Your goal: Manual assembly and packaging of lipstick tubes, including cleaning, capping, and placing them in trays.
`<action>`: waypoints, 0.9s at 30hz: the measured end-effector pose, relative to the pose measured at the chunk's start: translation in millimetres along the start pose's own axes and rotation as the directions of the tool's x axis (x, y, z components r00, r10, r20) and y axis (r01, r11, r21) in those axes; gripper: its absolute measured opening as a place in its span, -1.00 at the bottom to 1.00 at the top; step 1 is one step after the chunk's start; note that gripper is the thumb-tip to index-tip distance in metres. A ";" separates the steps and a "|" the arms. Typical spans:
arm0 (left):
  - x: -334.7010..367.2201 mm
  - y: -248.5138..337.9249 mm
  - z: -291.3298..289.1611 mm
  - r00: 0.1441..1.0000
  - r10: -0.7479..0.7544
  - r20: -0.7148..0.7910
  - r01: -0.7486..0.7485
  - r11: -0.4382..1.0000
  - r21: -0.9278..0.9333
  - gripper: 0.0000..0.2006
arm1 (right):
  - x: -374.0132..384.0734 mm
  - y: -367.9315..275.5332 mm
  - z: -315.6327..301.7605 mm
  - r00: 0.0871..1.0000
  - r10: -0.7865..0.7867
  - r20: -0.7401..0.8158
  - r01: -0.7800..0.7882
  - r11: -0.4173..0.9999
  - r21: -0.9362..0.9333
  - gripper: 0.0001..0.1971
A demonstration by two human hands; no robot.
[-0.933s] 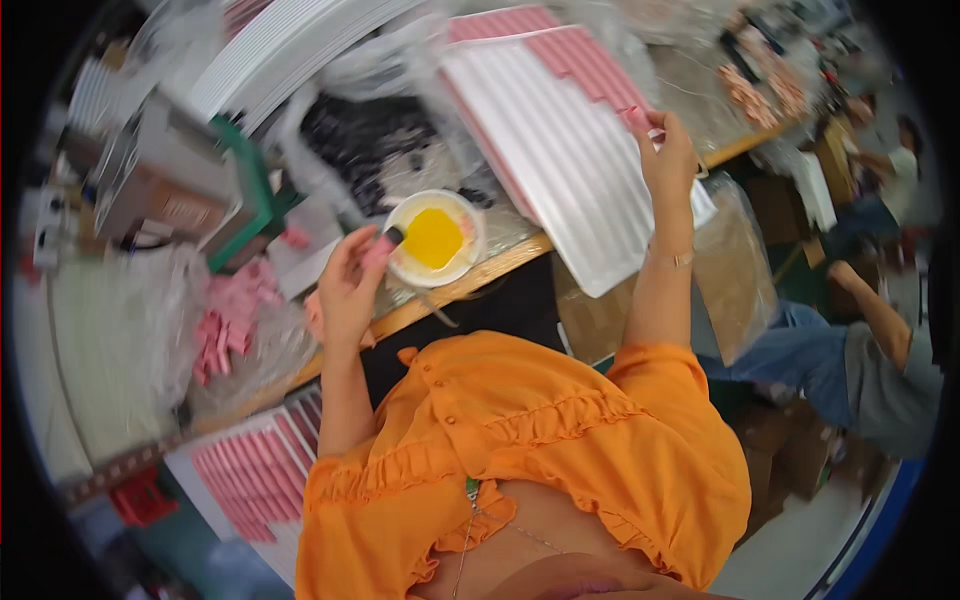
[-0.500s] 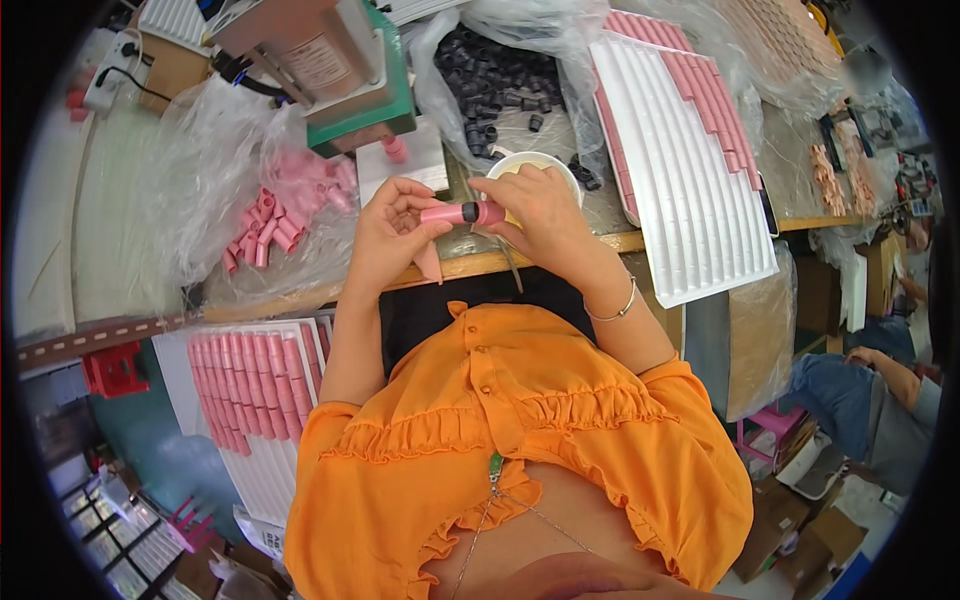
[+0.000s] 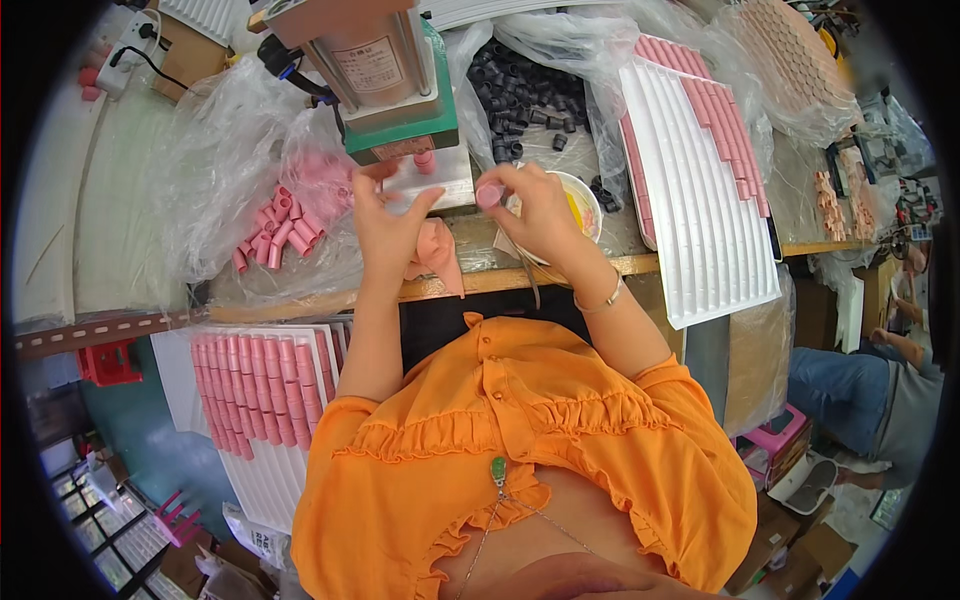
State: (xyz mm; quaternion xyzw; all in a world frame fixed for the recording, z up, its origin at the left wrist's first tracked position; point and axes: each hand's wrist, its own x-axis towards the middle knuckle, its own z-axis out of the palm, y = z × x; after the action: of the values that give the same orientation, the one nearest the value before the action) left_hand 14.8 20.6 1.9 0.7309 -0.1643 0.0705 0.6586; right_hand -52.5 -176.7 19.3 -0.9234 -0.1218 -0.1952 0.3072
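Note:
My right hand [image 3: 545, 212] pinches a pink tube [image 3: 490, 194], its round end turned toward me. The black collar seen on it before is hidden from here. Left of it, my left hand [image 3: 388, 222] has thumb and fingers spread around nothing, close to the front of a bench press [image 3: 405, 135] with a green head. Under the press, a short pink piece [image 3: 425, 162] stands over the metal base plate [image 3: 450, 185]. A peach cloth [image 3: 435, 252] lies by my left wrist. Behind my right hand sits a white bowl [image 3: 592, 222] with something yellow inside.
Loose pink tubes [image 3: 285, 225] lie on plastic film at left. Black collars [image 3: 515, 95] fill a clear bag behind. White ribbed trays stand right [image 3: 705, 215] and lower left [image 3: 265, 480], partly filled with pink tubes. The wooden bench edge [image 3: 320, 308] runs before me. Another person [image 3: 845, 395] sits at right.
My left hand has let go of the pink tube and moved toward the press, fingers opening. My right hand now holds the tube alone, turned end-on. The view has shifted slightly.

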 end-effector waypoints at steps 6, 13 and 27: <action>32.5 -22.4 -8.5 0.994 -0.005 0.110 -0.059 0.821 0.568 -0.53 | 56.1 2.6 54.4 0.991 0.128 -0.049 -0.127 0.992 0.027 -0.71; -11.0 -6.4 -54.9 0.966 -0.206 0.154 0.216 0.975 -0.045 -0.65 | 57.8 5.2 64.3 0.992 0.115 -0.055 -0.118 0.992 -0.047 -0.58; -49.6 42.6 23.5 0.874 -0.291 0.389 0.356 0.929 -0.104 -0.50 | -16.9 -29.3 -11.9 0.884 0.402 0.238 -0.464 0.703 0.538 -0.77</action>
State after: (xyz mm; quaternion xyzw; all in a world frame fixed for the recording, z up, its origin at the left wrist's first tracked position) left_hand -48.4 1.4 23.2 0.6886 -0.1649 -0.1934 0.6791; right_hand -81.1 -162.8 35.9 -0.7958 0.0295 -0.0231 0.6044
